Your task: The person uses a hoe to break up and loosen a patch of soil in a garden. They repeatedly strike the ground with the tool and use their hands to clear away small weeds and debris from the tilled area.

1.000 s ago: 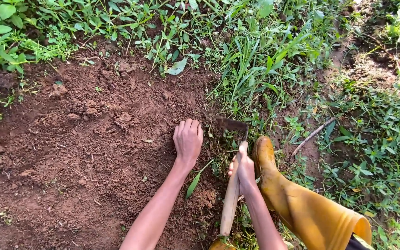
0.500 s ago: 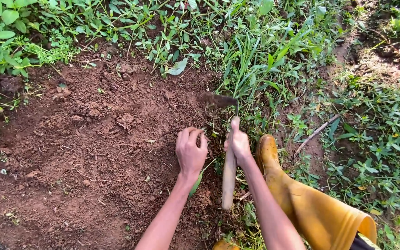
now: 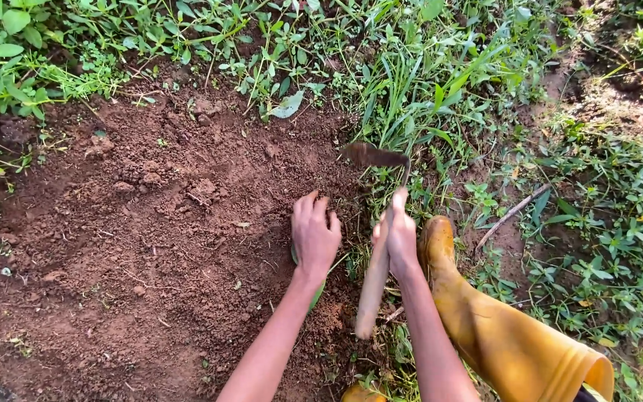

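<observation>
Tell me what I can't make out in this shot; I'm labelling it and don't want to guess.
- Hoe blade: head view, motion-blurred, so its shape and edge are unclear.
- Left hand: only its back shows; whatever lies under the palm is hidden, apart from a green leaf tip.
- Right hand: its grip on the handle is seen from behind.
- Yellow boot: cut off by the bottom edge.
</observation>
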